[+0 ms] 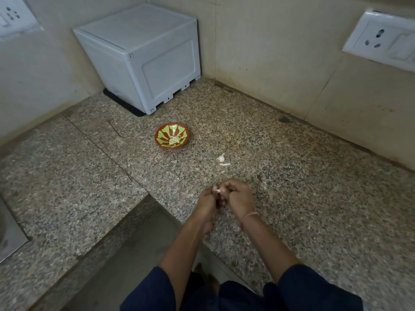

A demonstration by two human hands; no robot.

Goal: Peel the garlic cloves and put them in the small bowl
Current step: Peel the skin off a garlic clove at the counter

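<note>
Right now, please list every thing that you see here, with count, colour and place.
small bowl: one, red-brown with yellow-green pattern, middle of counter
peeled cloves: several, pale, inside small bowl
loose clove: one, white, counter, right of bowl
peel scrap: one, white, beside loose clove
box: one, white, back corner
sockets: two, white, side walls
held clove: one, whitish, between both hands
left hand: one, pinches held clove
right hand: one, pinches held clove

No words, numbers or brand marks can be read anywhere. The white box (139,52) at upper centre, the switch plate (13,15) at upper left, the socket plate (381,39) at upper right and the small bowl (162,133) (painted pattern only) bear none legible.
</note>
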